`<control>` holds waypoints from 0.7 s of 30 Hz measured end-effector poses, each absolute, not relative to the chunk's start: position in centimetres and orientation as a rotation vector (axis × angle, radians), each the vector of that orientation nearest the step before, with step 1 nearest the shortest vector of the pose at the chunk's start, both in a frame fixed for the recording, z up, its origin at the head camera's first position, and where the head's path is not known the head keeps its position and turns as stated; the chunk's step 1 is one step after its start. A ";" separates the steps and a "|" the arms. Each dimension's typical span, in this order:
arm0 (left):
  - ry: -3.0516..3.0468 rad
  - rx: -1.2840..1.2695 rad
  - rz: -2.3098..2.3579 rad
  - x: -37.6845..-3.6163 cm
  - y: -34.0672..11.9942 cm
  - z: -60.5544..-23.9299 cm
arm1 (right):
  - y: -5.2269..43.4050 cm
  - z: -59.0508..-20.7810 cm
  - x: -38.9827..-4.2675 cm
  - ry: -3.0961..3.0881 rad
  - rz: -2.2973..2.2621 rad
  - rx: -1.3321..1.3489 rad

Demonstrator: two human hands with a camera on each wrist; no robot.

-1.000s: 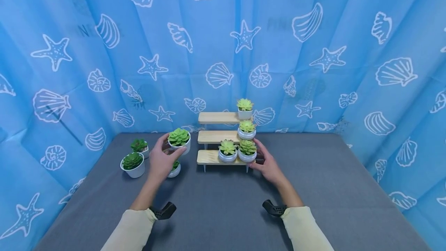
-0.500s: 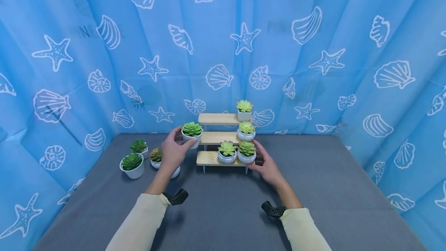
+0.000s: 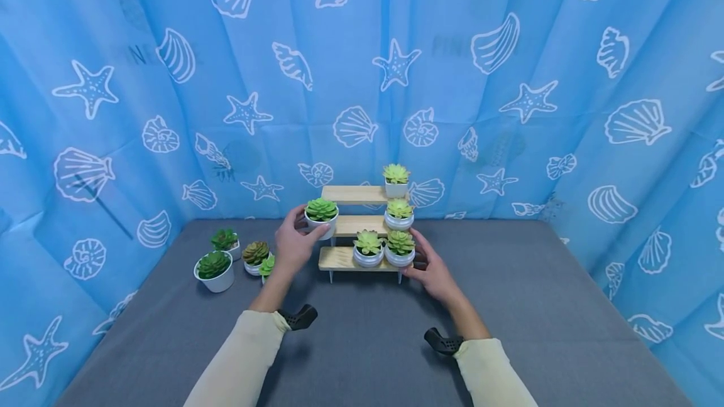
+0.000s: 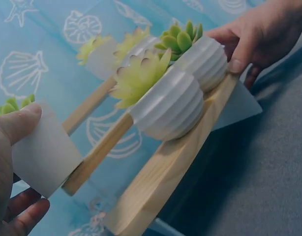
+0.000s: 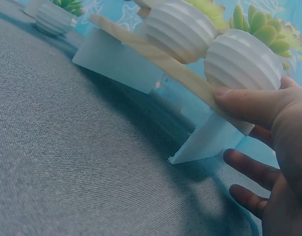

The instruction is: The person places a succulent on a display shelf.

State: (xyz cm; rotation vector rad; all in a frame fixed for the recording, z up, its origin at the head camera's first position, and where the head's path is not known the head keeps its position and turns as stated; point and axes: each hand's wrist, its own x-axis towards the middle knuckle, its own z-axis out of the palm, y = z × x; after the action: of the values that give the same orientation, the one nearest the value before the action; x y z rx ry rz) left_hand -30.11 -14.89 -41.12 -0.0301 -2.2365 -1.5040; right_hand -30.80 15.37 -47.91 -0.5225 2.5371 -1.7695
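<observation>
Left hand has a potted green succulent pinched between thumb and fingers, roughly upright, right by the left end of the middle step of a three-tier wooden stand. Hard to tell if the pot's touching the wood. Right hand is gripping the bottom step's right end, thumb at the front edge, just beside a ribbed pot. Second ribbed pot sits left of that, a middle plant is one step up, and a top plant is above them, all toward the right. Over on the left of the gray surface: a dark green plant, a back plant, a brownish plant and a light green plant, that last one partly hidden by the left arm.
</observation>
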 end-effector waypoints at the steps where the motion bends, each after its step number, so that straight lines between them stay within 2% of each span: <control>1: -2.237 -0.035 -1.511 -30.3 -14.7 -41.2 | 15.4 -47.8 -30.7 2.534 -1.769 -0.527; 10: -2.236 -0.062 -1.585 -31.1 -13.2 -41.0 | 14.9 -44.9 -28.7 2.508 -1.774 -0.537; 21: -2.237 -0.111 -1.595 -31.5 -11.2 -41.0 | 15.4 -48.2 -30.7 2.550 -1.786 -0.560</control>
State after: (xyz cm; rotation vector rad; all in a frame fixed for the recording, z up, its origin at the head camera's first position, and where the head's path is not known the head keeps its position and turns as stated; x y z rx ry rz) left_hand -31.49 -11.16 -40.99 -0.1107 -2.2372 -1.5954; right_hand -30.71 15.44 -48.18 -0.5600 2.5503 -1.7858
